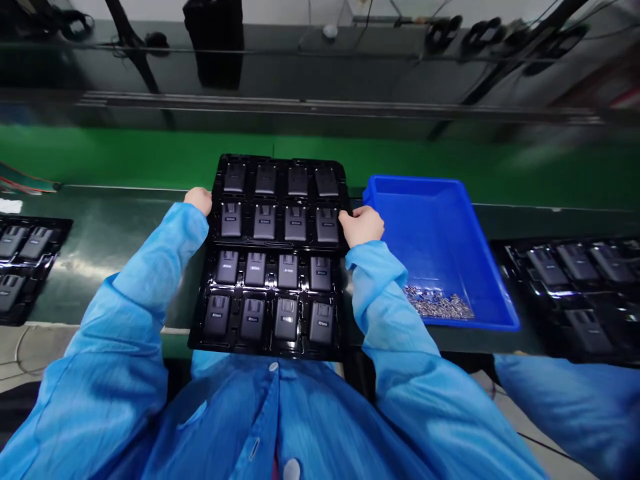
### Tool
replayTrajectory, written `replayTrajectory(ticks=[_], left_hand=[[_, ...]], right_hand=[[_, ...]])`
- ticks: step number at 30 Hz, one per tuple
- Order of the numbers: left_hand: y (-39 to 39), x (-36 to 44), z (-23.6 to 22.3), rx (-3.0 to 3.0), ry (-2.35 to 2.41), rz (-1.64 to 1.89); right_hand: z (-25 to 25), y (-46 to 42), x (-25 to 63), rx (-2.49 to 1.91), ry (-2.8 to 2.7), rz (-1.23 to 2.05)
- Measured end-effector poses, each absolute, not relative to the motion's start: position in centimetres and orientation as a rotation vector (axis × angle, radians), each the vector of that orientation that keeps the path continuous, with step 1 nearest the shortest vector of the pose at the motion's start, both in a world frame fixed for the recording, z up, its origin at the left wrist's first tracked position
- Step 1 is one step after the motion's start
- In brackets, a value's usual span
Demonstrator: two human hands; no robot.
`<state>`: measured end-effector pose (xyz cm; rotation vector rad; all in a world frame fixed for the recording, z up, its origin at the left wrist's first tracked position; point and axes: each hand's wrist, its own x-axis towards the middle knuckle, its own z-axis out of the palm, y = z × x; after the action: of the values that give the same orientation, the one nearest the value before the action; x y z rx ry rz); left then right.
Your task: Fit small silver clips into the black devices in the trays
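Head view: a black tray point(280, 245) is between the hands, in front of the body, loaded with dark devices point(295, 225); four rows of four show, but whether one tray or two adjoining I cannot tell
Left hand point(199, 199): grasps the tray's left edge
Right hand point(363, 227): grips its right edge
Blue bin point(425, 227): just right of the tray, small metal pieces point(441, 305) heaped at its near end
Far-left tray point(37, 274): holds similar devices
Far-right tray point(561, 297): likewise, partly filled
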<state>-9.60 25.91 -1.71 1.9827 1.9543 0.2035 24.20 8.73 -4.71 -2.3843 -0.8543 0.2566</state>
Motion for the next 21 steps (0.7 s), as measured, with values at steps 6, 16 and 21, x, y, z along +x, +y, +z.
replayTrajectory(ticks=[6, 16, 21], left_hand=[[25.3, -9.6, -2.4, 1.977, 1.954, 0.338], [25.4, -9.2, -3.1, 1.903, 1.893, 0.58], [25.7, -8.9, -2.9, 1.887, 1.875, 0.593]], right_hand=[[-7.2, 8.8, 25.3, -2.083, -0.849, 0.41], [-11.4, 6.4, 25.4, -1.498, -0.837, 0.699], [-11.7, 7.4, 25.5, -1.423, -0.82, 0.747]])
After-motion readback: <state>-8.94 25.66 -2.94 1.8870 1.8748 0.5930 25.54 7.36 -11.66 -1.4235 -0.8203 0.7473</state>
